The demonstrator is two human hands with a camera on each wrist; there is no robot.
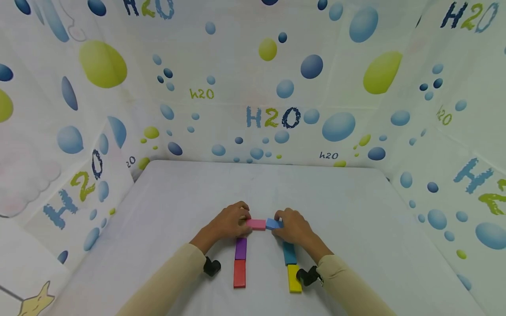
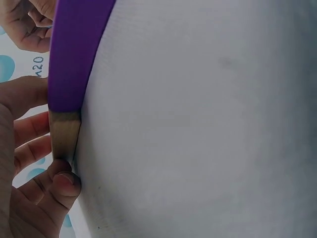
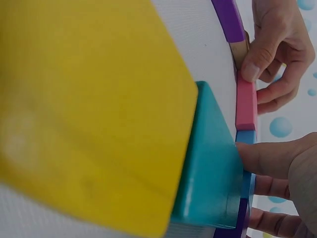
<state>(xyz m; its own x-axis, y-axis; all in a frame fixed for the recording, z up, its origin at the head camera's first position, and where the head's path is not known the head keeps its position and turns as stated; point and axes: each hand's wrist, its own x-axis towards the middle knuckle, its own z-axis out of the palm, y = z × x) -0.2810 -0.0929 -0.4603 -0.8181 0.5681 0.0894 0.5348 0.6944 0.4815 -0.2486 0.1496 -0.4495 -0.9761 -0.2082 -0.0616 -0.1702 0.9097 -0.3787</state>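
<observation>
My left hand [image 1: 231,222] pinches the left end of a pink block [image 1: 257,224], thumb in front and fingers behind. A plain wooden block [image 3: 239,52] sits at that corner, beside the left hand's fingers, hidden in the head view. My right hand [image 1: 295,226] grips a blue block [image 1: 273,224], thumb on its near side. The pink and blue blocks lie end to end, the blue slightly tilted. Below the left hand run a purple block [image 1: 240,249] and a red block [image 1: 239,274]; below the right, a teal block [image 1: 289,253] and a yellow block [image 1: 294,277].
A dark purple block [image 3: 240,223] lies by the right hand's fingers. White cloth [image 1: 178,188] covers the table, and a curtain [image 1: 237,66] printed with bubbles and H2O lettering hangs behind and at both sides. Black wrist cameras [image 1: 212,267] sit on both forearms.
</observation>
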